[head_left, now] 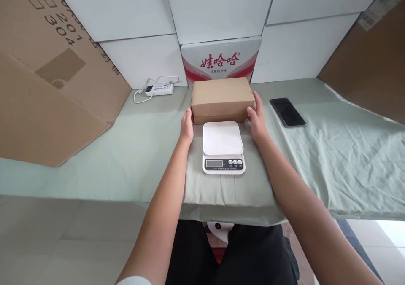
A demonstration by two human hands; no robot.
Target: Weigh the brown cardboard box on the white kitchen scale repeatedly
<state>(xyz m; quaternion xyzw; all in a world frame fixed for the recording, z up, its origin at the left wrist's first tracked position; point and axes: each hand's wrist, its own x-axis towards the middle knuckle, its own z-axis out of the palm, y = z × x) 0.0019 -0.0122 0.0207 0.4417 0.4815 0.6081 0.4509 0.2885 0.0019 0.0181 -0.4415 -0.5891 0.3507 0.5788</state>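
A closed brown cardboard box (pixel 221 97) rests on the cloth-covered table behind a white kitchen scale (pixel 222 139). Pressed to the box's left end is my left hand (pixel 187 126), thumb up and the other fingers mostly hidden. My right hand (pixel 257 118) grips the opposite end, with its thumb on the front corner and fingers along the side. Between my forearms, the scale's platform is bare. Its dark display and several round buttons face me.
To the right lies a black phone (pixel 287 112). A white power bank with a cable (pixel 160 90) is at the back left. Large cardboard panels (pixel 57 103) flank the table, and a printed red-and-white carton (pixel 220 59) stands against the back. Pale green cloth (pixel 152 150) covers the tabletop.
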